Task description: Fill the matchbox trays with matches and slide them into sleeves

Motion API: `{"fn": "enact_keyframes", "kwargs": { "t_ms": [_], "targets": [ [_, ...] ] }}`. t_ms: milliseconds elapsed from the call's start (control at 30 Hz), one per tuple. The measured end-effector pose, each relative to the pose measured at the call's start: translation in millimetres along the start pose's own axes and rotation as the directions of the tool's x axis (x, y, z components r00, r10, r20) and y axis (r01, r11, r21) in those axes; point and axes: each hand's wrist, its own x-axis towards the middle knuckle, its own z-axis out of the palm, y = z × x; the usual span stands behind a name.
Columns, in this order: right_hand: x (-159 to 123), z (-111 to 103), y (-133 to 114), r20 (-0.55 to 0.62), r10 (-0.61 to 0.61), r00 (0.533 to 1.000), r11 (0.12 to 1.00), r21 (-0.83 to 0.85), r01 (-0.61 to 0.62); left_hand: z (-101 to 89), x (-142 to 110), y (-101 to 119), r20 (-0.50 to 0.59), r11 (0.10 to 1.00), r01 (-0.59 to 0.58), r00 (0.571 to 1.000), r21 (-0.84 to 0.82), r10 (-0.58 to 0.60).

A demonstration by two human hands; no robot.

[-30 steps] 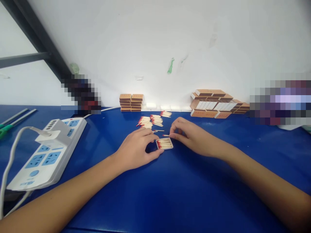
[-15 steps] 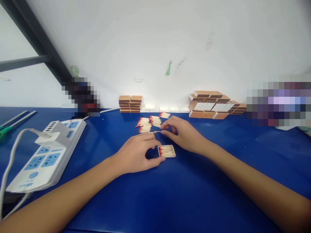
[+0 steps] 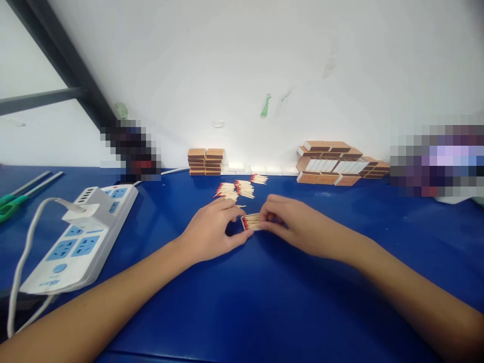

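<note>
Out at the far left of the match tray [image 3: 242, 223], a green-handled tool [image 3: 15, 204] lies on the blue tabletop [image 3: 245, 302], its two pale shafts slanting towards the wall [image 3: 227, 60]. Nearer the tray, still on its left, here's a white power strip [image 3: 94, 239], with a chunky adaptor [image 3: 88, 212] plugged in and a white cable [image 3: 28, 242] looping off it. Behind the tray and to its left, two columns of matchboxes [image 3: 206, 162] stand side by side against the wall. And now the left hand [image 3: 214, 229]: thumb on the near side, fingers on the far side, gripping the tray's left end. Just beyond the tray, loose matches [image 3: 244, 188] lie in small heaps, red heads mostly to the left. The tray itself sits flat between the hands, a row of matches [image 3: 251, 221] inside, red heads at its left end. Beyond it, white trays [image 3: 259, 170] line the wall. Over the tray's right end comes the right hand [image 3: 289, 222], fingertips bunched together and covering that end; whether they pinch a match, I can't tell. Well behind the tray and to its right rises a matchbox structure [image 3: 328, 164], brown boxes above and below a row of white ends.
</note>
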Motion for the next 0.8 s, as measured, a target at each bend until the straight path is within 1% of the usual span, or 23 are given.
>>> {"fn": "enact_keyframes", "kwargs": {
  "t_ms": [100, 200, 433, 667, 800],
  "targets": [
    [-1.8, 3.7, -5.7, 0.031, -0.006, 0.999, 1.0, 0.017, 0.006, 0.2, -0.2, 0.3, 0.005, 0.999, -0.031, 1.0, -0.009, 0.031],
    [-0.7, 5.5, -2.9, 0.013, -0.019, 1.0, 0.998, 0.053, 0.018, -0.3, 0.1, -0.1, 0.012, 0.998, -0.055, 0.998, -0.023, 0.056],
    [-0.5, 8.1, 1.6, -0.038, -0.049, 0.998, 0.997, 0.062, 0.051, 0.1, -0.3, 0.2, 0.017, 0.996, -0.076, 0.997, -0.044, 0.076],
    [-0.7, 10.0, 2.6, -0.012, -0.053, 0.999, 0.991, 0.124, 0.054, 0.3, 0.2, 0.6, 0.021, 0.994, -0.094, 0.995, -0.064, 0.095],
    [-0.7, 9.5, 2.5, -0.001, -0.058, 0.998, 0.987, 0.149, 0.057, 0.6, 0.0, -1.0, 0.043, 0.994, -0.086, 0.995, -0.069, 0.089]
  ]
}}
